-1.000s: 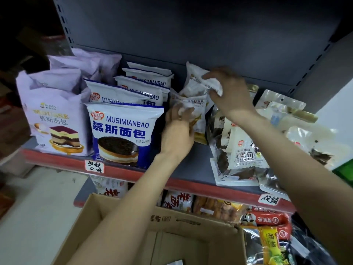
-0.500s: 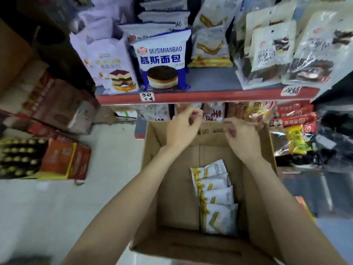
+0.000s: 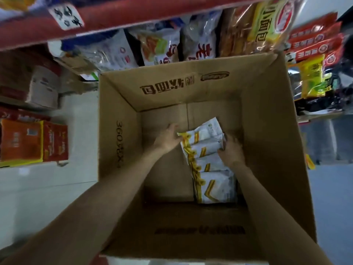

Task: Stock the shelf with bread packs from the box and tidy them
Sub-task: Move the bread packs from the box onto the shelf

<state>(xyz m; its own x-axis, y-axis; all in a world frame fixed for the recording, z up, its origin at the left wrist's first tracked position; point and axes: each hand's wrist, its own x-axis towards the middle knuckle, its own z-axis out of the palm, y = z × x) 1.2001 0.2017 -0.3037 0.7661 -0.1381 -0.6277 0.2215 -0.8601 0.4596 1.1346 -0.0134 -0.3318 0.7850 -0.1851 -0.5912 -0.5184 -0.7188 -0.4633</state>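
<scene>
An open cardboard box [image 3: 122,131] stands on the floor below the red shelf edge [image 3: 133,14]. On its bottom lies a row of several white bread packs [image 3: 214,178] with yellow stripes. Both my hands are deep inside the box at the far end of that row. My left hand [image 3: 168,137] touches the left edge of the top bread pack [image 3: 206,132]. My right hand [image 3: 230,152] grips the right side of the same pack, fingers curled over its edge. The pack is tilted up a little.
Under the red shelf edge hang other snack bags [image 3: 162,46] and red and yellow packets [image 3: 313,54] at the right. Orange cartons [image 3: 32,142] and a brown box [image 3: 42,87] stand on the pale floor at the left.
My view dropped from the shelf to the box. Both hands left the packs on the shelf, passed the box rim and reached down to the bread packs on the bottom.
</scene>
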